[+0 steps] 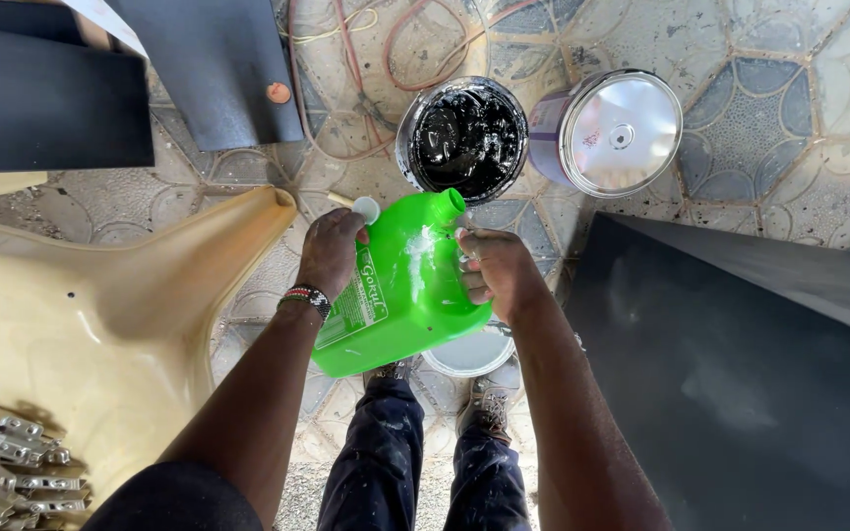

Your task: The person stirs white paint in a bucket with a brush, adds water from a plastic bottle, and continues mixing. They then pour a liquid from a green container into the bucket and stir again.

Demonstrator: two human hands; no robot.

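Far left: pile of metal hinges (pixel 2 467) on a beige plastic seat (pixel 100 315), dark boards (pixel 51 98) above it.

Left hand (pixel 332 251), beaded wristband (pixel 307 298) on the wrist, closed around the left edge of a green jug (pixel 405 290), w/ a small white cap (pixel 365 208) pinched at its fingertips.

Jug is off the floor btwn both hands, tilted, open spout (pixel 450 202) just at the rim of an open can of black paint (pixel 464 138).

Right hand (pixel 494 270) wraps the jug's right side, fingers curled tight.

White lid (pixel 469 354) on the tiled floor (pixel 789 147) below the jug, near the shoes.

Right of the black can, touching it: a tilted tin, shiny lid (pixel 607 133).

Far right: large dark panel (pixel 740 374).
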